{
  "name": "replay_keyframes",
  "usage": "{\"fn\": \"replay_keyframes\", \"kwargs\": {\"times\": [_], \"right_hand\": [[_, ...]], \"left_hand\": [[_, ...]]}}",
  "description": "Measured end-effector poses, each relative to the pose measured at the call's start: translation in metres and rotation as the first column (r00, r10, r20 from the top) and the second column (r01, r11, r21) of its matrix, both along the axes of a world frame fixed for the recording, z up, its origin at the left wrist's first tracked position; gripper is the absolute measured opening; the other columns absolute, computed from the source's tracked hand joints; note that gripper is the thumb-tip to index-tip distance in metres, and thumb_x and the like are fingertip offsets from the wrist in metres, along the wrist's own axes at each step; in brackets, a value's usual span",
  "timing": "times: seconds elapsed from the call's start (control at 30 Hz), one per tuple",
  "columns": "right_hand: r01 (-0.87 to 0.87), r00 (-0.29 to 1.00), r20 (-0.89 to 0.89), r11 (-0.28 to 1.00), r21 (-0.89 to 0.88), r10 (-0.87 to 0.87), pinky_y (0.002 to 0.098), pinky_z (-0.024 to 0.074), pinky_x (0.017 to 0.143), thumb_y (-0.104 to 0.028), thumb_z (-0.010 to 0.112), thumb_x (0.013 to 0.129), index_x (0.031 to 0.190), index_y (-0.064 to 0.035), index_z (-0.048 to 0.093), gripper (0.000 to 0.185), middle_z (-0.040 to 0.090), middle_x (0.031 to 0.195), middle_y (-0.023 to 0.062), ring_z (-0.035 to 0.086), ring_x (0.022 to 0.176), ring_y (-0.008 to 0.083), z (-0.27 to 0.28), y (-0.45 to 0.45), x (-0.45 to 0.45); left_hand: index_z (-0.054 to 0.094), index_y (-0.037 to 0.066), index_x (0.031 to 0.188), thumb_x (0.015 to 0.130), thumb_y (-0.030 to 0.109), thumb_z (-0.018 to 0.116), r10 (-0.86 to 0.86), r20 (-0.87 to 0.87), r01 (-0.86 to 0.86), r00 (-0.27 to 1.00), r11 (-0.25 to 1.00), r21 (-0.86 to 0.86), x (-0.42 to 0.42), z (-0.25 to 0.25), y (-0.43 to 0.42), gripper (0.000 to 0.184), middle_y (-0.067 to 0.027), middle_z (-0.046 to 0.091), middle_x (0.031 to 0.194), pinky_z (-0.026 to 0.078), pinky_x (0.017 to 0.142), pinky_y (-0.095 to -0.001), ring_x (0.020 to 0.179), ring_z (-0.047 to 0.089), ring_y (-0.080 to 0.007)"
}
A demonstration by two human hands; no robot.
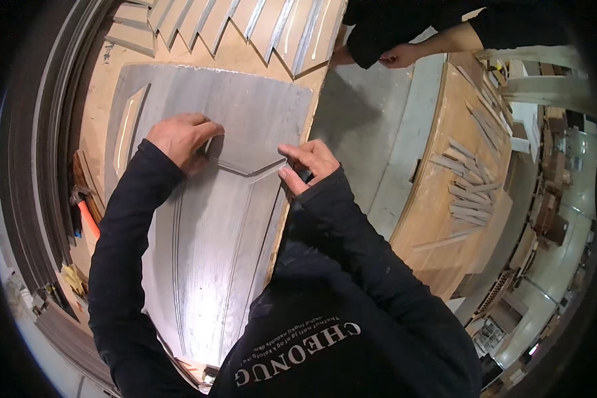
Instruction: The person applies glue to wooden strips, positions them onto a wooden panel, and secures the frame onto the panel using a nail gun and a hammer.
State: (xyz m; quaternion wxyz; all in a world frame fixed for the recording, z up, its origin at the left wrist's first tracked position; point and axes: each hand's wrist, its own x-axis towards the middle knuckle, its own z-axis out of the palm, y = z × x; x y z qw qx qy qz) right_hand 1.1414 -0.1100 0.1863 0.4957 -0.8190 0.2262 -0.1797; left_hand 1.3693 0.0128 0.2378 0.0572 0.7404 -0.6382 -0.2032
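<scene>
A grey wood-grain panel [199, 219] with long grooves lies on the bench below my hands. Two thin grey moulding strips [263, 167] meet in a shallow V across it. Thumb and index finger of my right hand [312, 164] pinch the outer end of the right strip near the panel's edge. My left hand [187, 140] is closed at the left strip's far end; its fingertips are partly hidden and slightly blurred. Left of that hand, another strip [127, 129] carries a pale bead of glue along its face.
Several cut strips [249, 25] lie in a row at the bench's far end, some with glue lines. Long dark mouldings [53, 126] and an orange-handled tool [88, 217] are at the left. Beyond the aisle, a wooden table [454, 199] bears loose strips. A co-worker's hand [399, 56] shows above.
</scene>
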Motion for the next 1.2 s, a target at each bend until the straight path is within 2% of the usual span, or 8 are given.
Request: {"fn": "replay_keyframes", "kwargs": {"times": [0.2, 0.3, 0.33, 0.5, 0.73, 0.87, 0.97, 1.2], "right_hand": [[0.036, 0.995, -0.093, 0.997, 0.064, -0.029, 0.0284, 0.0435, 0.065, -0.011, 0.067, 0.071, 0.099, -0.0083, 0.063, 0.029, 0.051, 0.079, 0.0084, 0.052, 0.071, 0.0193, 0.002, 0.002, -0.001], [0.054, 0.992, -0.117, 0.993, 0.102, -0.042, 0.0278, 0.0435, 0.066, -0.012, 0.066, 0.071, 0.1, -0.0083, 0.063, 0.029, 0.052, 0.08, 0.0079, 0.052, 0.072, 0.0181, 0.004, 0.004, -0.001], [0.064, 0.992, -0.115, 0.992, 0.112, -0.051, 0.0275, 0.0436, 0.067, -0.013, 0.066, 0.071, 0.1, -0.0083, 0.063, 0.029, 0.052, 0.08, 0.0079, 0.052, 0.073, 0.0179, 0.003, 0.004, -0.001], [0.079, 0.993, -0.093, 0.987, 0.14, -0.067, 0.0267, 0.0437, 0.068, -0.014, 0.067, 0.071, 0.1, -0.0082, 0.063, 0.029, 0.053, 0.081, 0.0077, 0.053, 0.074, 0.0173, 0.0, 0.005, -0.003], [0.068, 0.984, -0.17, 0.992, 0.105, -0.05, 0.0261, 0.0435, 0.066, -0.017, 0.071, 0.067, 0.1, -0.0088, 0.064, 0.034, 0.05, 0.079, 0.0056, 0.051, 0.071, 0.0154, -0.001, 0.004, 0.0], [0.05, 0.991, -0.125, 0.995, 0.088, -0.039, 0.0257, 0.0432, 0.066, -0.017, 0.071, 0.066, 0.101, -0.0093, 0.064, 0.036, 0.05, 0.079, 0.0052, 0.05, 0.071, 0.0149, 0.002, 0.005, 0.003], [0.061, 0.992, -0.113, 0.992, 0.107, -0.049, 0.0251, 0.043, 0.065, -0.016, 0.07, 0.067, 0.101, -0.0097, 0.064, 0.035, 0.049, 0.078, 0.0048, 0.05, 0.071, 0.0146, 0.0, 0.003, 0.001], [0.082, 0.988, -0.145, 0.985, 0.152, -0.06, 0.0245, 0.0428, 0.065, -0.014, 0.069, 0.067, 0.098, -0.0106, 0.065, 0.031, 0.05, 0.078, 0.0041, 0.05, 0.069, 0.0139, -0.003, 0.002, 0.0]], "left_hand": [[0.057, 0.009, 0.093, 0.055, 0.004, 0.066, 0.009, -0.07, -0.013, 0.997, 0.999, -0.049, -0.005, -0.002, 0.01, 0.04, -0.0067, 0.057, 0.086, 0.046, 0.073, -0.0349, 0.083, 0.055, -0.0267], [0.054, 0.008, 0.107, 0.055, 0.012, 0.073, 0.053, -0.103, -0.054, 0.993, 0.999, -0.002, -0.011, 0.004, 0.015, 0.056, -0.0115, 0.054, 0.105, 0.045, 0.082, -0.035, 0.094, 0.053, -0.0301], [0.053, 0.007, 0.109, 0.056, 0.013, 0.074, 0.129, -0.096, -0.14, 0.987, 0.984, -0.112, -0.014, 0.005, 0.022, 0.058, -0.013, 0.053, 0.106, 0.044, 0.083, -0.035, 0.096, 0.052, -0.0307], [0.045, 0.006, 0.122, 0.057, 0.015, 0.076, 0.547, -0.153, -0.555, 0.823, 0.718, -0.419, -0.025, -0.014, 0.076, 0.073, -0.0185, 0.05, 0.113, 0.04, 0.089, -0.0344, 0.104, 0.049, -0.0306], [0.042, 0.009, 0.126, 0.05, 0.02, 0.08, 0.676, -0.215, -0.694, 0.705, 0.594, -0.407, -0.044, -0.045, 0.079, 0.086, -0.0178, 0.046, 0.115, 0.038, 0.087, -0.0371, 0.1, 0.047, -0.0336], [0.047, 0.026, 0.123, 0.038, 0.038, 0.081, 0.582, -0.08, -0.565, 0.809, 0.734, -0.376, -0.037, -0.031, 0.055, 0.092, -0.0153, 0.035, 0.129, 0.029, 0.095, -0.0455, 0.116, 0.034, -0.037], [0.054, 0.029, 0.116, 0.037, 0.037, 0.081, 0.453, 0.027, -0.428, 0.891, 0.858, -0.283, -0.029, -0.034, 0.044, 0.084, -0.0122, 0.037, 0.129, 0.026, 0.096, -0.0458, 0.118, 0.033, -0.0357], [0.061, 0.026, 0.104, 0.039, 0.038, 0.08, 0.391, -0.082, -0.399, 0.917, 0.883, -0.248, -0.02, -0.038, 0.037, 0.069, -0.0112, 0.041, 0.127, 0.023, 0.098, -0.0463, 0.12, 0.032, -0.0338]]}}
